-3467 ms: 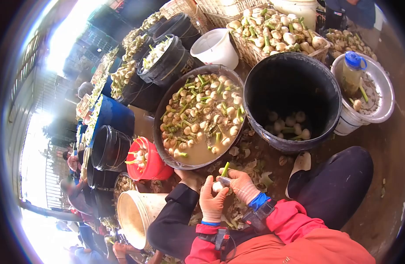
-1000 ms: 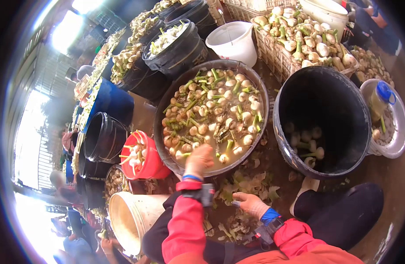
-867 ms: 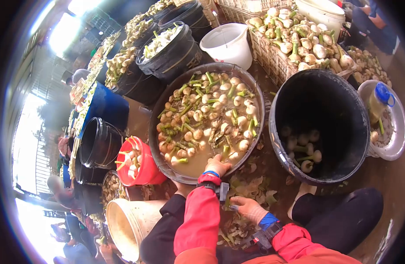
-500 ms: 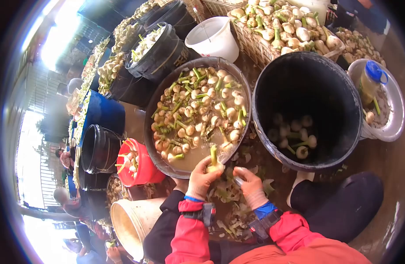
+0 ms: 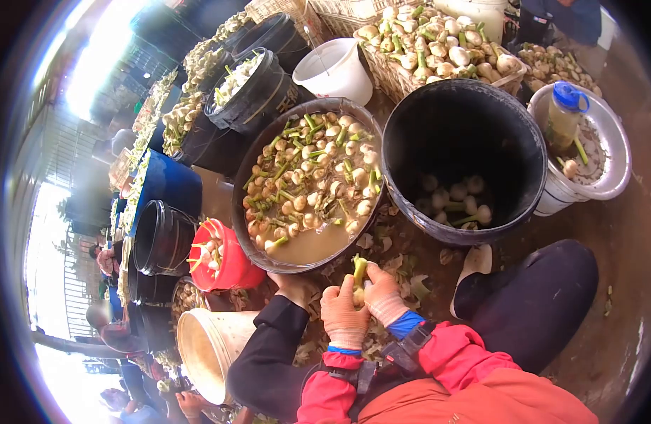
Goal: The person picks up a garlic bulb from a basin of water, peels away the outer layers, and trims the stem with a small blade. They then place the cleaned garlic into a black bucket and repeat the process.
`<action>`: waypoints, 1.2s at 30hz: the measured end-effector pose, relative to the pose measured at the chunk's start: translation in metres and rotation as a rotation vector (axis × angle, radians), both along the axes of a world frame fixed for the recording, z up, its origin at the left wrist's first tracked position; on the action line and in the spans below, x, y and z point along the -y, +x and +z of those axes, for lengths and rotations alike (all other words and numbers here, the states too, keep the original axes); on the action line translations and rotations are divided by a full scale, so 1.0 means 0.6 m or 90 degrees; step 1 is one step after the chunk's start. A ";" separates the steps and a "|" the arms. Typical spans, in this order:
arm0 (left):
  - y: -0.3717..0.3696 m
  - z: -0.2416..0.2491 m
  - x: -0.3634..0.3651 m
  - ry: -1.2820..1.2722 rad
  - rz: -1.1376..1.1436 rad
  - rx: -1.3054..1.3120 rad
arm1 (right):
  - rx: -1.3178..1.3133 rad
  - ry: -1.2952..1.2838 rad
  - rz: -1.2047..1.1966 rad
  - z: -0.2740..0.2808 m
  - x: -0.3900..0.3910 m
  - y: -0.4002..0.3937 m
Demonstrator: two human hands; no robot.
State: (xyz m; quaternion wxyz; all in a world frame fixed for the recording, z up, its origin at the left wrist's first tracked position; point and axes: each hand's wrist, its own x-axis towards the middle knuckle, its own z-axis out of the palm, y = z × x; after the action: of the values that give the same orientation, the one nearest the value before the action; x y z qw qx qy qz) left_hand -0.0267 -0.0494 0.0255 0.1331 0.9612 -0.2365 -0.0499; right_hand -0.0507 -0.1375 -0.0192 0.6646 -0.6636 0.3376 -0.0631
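Observation:
My left hand [image 5: 344,318], in an orange knit glove, is closed around a garlic bulb [image 5: 358,298] whose thick green stem [image 5: 359,267] points up. Pressed against the bulb and stem from the right is my right hand [image 5: 385,294], also gloved and closed. A small greyish piece shows at its fingers, too little visible to name. Beyond my hands stands a wide dark tub [image 5: 297,267] of murky water with many garlic bulbs [image 5: 297,205] floating in it. To its right, a deep black bucket [image 5: 466,237] holds several trimmed bulbs [image 5: 456,201] at the bottom.
A red bucket [image 5: 230,272] with stems and a tipped cream bucket [image 5: 230,332] stand left. At the back are a heaped garlic basket [image 5: 389,67] and a white bucket [image 5: 332,78]. A pale basin [image 5: 608,173] with a blue-capped bottle [image 5: 565,116] is right. Peelings [image 5: 410,272] litter the floor.
Both hands have come together and lower, my right hand now meeting the garlic bulb in my left. The view has shifted slightly, so the tub and black bucket appear further left.

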 end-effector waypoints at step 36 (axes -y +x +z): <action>0.029 -0.041 -0.094 -0.817 0.249 -0.536 | 0.153 0.522 0.184 0.001 0.004 -0.016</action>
State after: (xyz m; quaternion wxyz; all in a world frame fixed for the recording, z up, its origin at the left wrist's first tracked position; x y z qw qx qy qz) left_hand -0.0096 0.0069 0.0009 0.7460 0.6211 0.0246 -0.2392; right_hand -0.0601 -0.1398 -0.0185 0.9091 -0.3739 0.1586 0.0927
